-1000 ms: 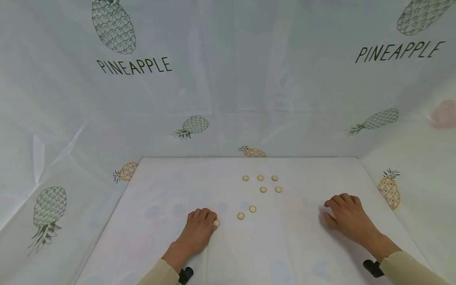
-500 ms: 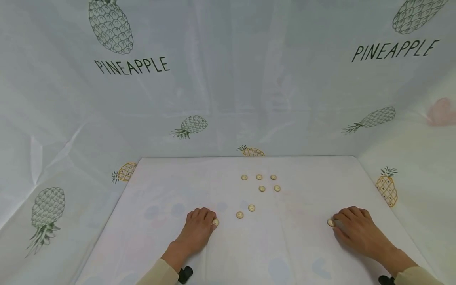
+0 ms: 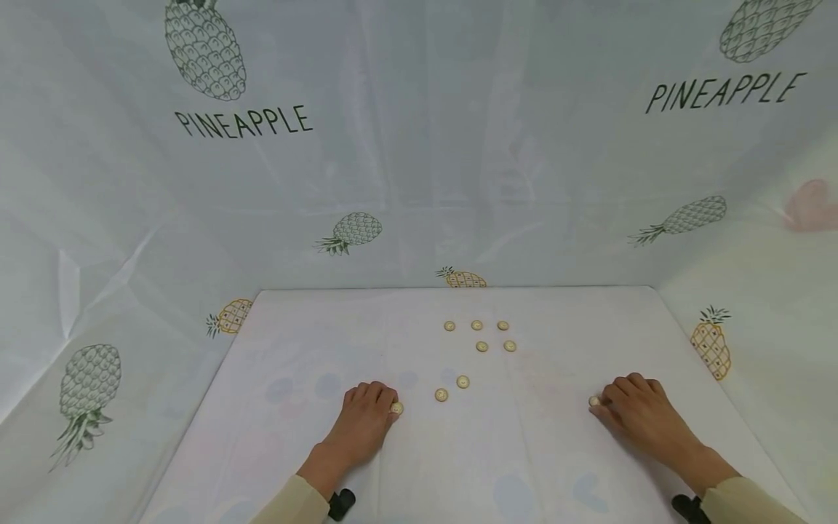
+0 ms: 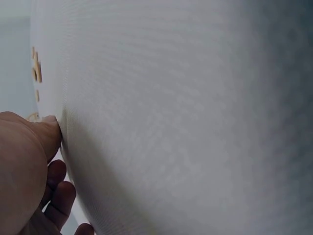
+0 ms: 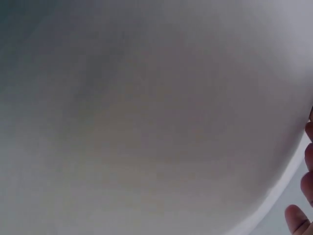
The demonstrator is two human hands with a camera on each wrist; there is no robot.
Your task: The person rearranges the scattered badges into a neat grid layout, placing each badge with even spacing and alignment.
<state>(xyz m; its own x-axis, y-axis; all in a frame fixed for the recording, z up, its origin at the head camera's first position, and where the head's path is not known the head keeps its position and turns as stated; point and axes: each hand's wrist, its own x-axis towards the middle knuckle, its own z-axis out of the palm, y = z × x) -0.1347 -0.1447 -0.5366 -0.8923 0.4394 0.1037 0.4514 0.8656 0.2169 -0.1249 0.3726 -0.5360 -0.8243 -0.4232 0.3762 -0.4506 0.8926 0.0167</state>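
White-covered tabletop [image 3: 445, 466] is bearing seven loose round tan discs [image 3: 463, 381], left hand [image 3: 362, 422] pinching a tan disc [image 3: 396, 409] at their eight o'clock, right hand [image 3: 644, 415] pinching another disc [image 3: 593, 401] at four o'clock, either possibly slipping should fingertip pressure be slackening.

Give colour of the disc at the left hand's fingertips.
Pale yellowish cream; the disc shows best in the head view.

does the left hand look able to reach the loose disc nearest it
Probably yes: nothing seems to block the left hand from that loose disc, though the hand holds another disc.
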